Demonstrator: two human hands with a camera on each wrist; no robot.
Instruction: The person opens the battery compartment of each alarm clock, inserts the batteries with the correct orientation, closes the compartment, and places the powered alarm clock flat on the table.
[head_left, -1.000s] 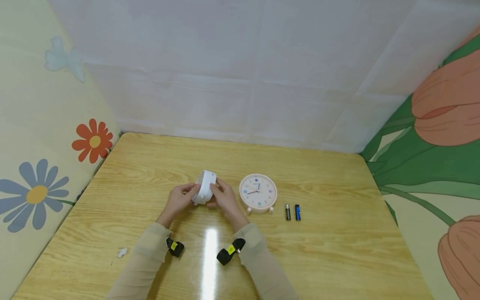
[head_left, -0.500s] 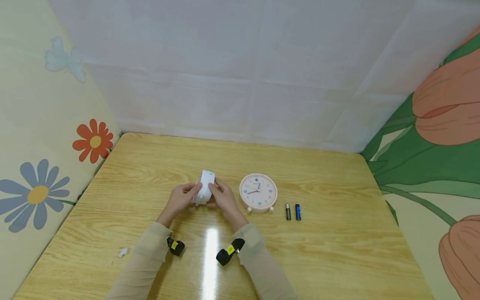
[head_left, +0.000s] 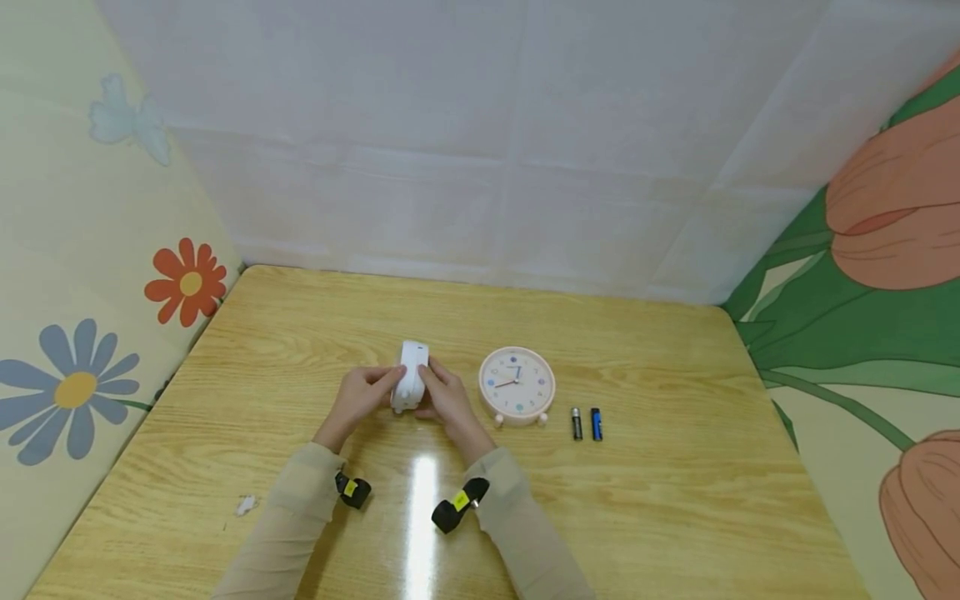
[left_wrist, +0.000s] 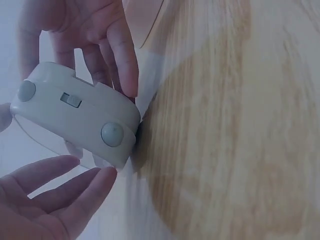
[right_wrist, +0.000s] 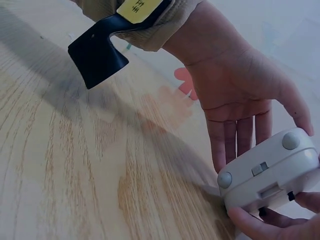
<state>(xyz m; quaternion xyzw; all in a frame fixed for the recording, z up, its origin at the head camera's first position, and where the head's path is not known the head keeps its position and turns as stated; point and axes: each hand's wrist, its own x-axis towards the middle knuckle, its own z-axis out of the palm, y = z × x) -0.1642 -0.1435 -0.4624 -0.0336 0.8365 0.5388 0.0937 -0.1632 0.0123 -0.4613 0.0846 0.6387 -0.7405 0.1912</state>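
A small white clock (head_left: 410, 377) with two round feet and a slide switch (left_wrist: 71, 100) stands on edge between both hands in the head view. My left hand (head_left: 362, 398) holds one side, its thumb on the rim. On the opposite side my right hand (head_left: 450, 400) grips it, thumb on the rim and fingers behind. Two black knobs (right_wrist: 291, 196) show on its back in the right wrist view. The clock's face is mostly hidden. Right of the hands lies a pink alarm clock (head_left: 517, 383), dial up.
Two batteries, one black and silver (head_left: 576, 424) and one blue (head_left: 596, 424), lie to the right of the pink clock. A small white scrap (head_left: 246, 504) is at the left front of the wooden table (head_left: 675, 500). A white sheet (head_left: 450, 167) hangs behind the table.
The white clock has been turned between the hands, so its rim now faces up more squarely. Both hands keep their hold, and the pink clock and batteries stay put.
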